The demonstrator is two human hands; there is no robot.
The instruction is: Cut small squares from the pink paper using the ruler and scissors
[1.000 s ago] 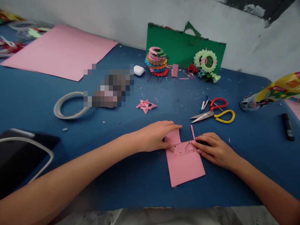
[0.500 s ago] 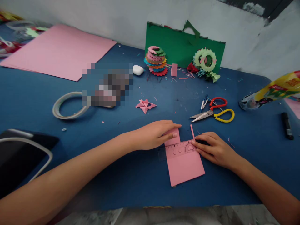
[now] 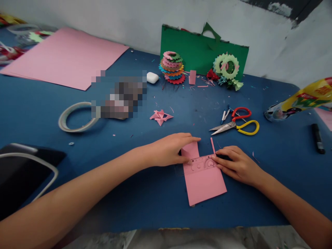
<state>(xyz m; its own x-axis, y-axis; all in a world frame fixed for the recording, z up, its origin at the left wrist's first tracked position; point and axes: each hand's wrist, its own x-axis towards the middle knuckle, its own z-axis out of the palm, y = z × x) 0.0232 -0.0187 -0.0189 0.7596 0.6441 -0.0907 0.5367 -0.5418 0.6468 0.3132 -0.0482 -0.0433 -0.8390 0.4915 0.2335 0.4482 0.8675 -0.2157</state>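
The left hand (image 3: 169, 149) has drawn its fingers back from the far edge of the pink paper (image 3: 203, 180) to press flat on the clear ruler (image 3: 199, 163) across it, while the right hand (image 3: 237, 164) stays pinched on a dark pen at the ruler's right end, so the ruled line looks underway.

Both hands (image 3: 204, 157) flat (fingers spread)

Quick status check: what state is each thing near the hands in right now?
Small pink paper sheet: flat, under ruler.
Clear plastic ruler: lying across the sheet.
Left hand: pressing sheet and ruler.
Right hand: at ruler's right end.
Red-and-yellow-handled scissors: closed, lying untouched.
Roll of tape: flat.
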